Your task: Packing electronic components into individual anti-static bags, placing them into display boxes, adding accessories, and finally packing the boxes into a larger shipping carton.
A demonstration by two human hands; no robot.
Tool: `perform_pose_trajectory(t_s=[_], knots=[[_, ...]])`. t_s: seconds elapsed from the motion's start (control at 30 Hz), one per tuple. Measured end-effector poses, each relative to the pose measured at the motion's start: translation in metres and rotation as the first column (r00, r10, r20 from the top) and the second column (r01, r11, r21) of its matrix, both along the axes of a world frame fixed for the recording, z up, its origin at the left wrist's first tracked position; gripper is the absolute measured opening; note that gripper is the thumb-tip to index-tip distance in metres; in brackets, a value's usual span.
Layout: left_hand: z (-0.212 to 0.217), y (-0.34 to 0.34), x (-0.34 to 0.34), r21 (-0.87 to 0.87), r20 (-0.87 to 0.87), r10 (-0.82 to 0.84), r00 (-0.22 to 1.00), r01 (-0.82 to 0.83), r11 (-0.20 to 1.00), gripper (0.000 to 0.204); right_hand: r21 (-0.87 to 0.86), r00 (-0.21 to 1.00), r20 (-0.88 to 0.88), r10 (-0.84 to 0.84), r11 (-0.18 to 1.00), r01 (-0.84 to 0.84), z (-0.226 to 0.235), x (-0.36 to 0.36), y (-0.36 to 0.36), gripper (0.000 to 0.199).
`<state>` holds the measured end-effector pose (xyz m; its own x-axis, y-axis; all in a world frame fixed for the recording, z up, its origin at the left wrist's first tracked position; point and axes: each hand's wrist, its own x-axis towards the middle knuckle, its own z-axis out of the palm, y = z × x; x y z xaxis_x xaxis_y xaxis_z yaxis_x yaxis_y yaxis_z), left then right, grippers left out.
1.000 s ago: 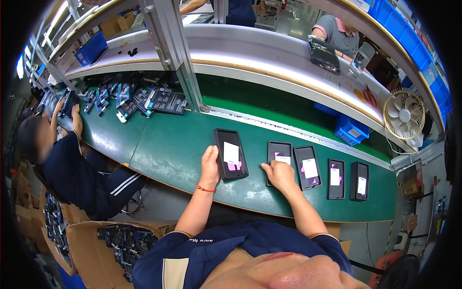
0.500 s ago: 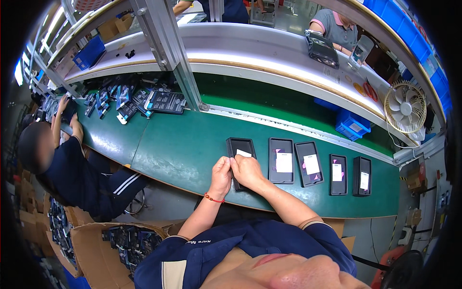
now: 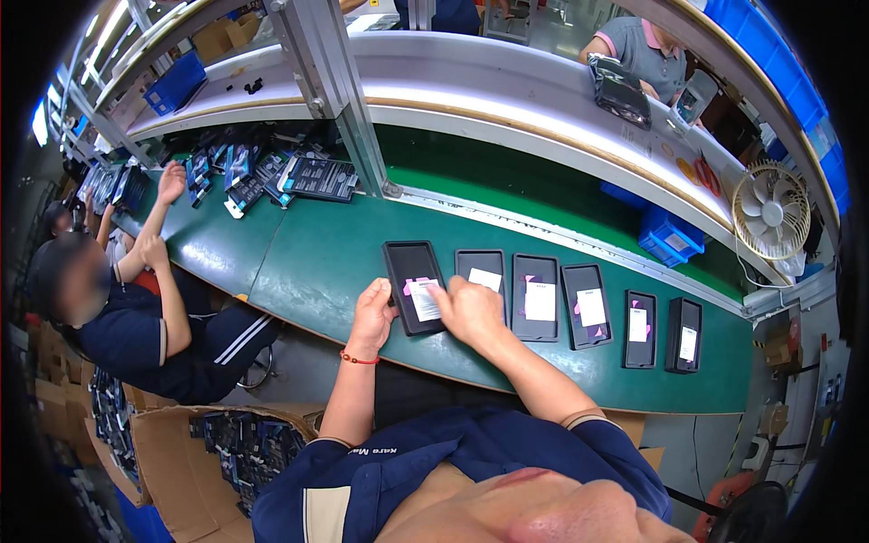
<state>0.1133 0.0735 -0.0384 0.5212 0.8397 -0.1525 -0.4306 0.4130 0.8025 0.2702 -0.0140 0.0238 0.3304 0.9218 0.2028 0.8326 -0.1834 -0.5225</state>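
Note:
A black tray (image 3: 396, 260) with a white slip (image 3: 422, 302) and a pink-purple patterned piece in it lies at a slant between my hands. My left hand (image 3: 372, 317) is curled closed against the tray's left edge; what its fingers hold, if anything, is hidden. With fingers bent, my right hand (image 3: 473, 312) pinches at the slip's right edge and covers the lower part of a second black tray (image 3: 464, 261). That tray also carries a white slip (image 3: 486, 279).
Further right stand several black trays with white slips, such as one nearby (image 3: 535, 333). Dark flat packages (image 3: 319, 178) are heaped at the back left. A co-worker (image 3: 136, 317) sits at left; a fan (image 3: 771, 210) stands right, below a shelf (image 3: 507, 122).
Another tray with a slip now lies left of the tray I was handling. My hands, formerly together, have parted, the left moving left. The co-worker at left has drawn back from the packages.

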Motion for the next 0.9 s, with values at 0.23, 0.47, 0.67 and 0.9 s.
perform_pose_trajectory(t_s=[0.23, 0.47, 0.67, 0.9], knots=[[-0.007, -0.014, 0.009, -0.044, 0.064, 0.039, 0.997, -0.036, 0.998, 0.014, -0.015, 0.972, -0.15, 0.183, 0.982, -0.187, -0.013, -0.039, 0.027, 0.035], [-0.009, 0.002, -0.011, -0.067, -0.09, 0.158, 0.983, -0.164, 0.984, 0.019, 0.107, 0.95, -0.276, 0.148, 0.987, -0.122, -0.005, -0.037, 0.033, 0.032], [0.0, 0.056, -0.063, 0.158, -0.505, 0.265, 0.822, -0.214, 0.964, 0.022, -0.062, 0.966, -0.187, 0.177, 0.98, -0.191, -0.019, -0.032, 0.038, 0.037], [0.04, 0.017, -0.044, 0.807, -0.54, 0.841, 0.049, 0.315, 0.5, 0.033, 0.106, 0.982, -0.053, -0.183, 0.976, 0.188, -0.008, 0.057, -0.046, 0.032]])
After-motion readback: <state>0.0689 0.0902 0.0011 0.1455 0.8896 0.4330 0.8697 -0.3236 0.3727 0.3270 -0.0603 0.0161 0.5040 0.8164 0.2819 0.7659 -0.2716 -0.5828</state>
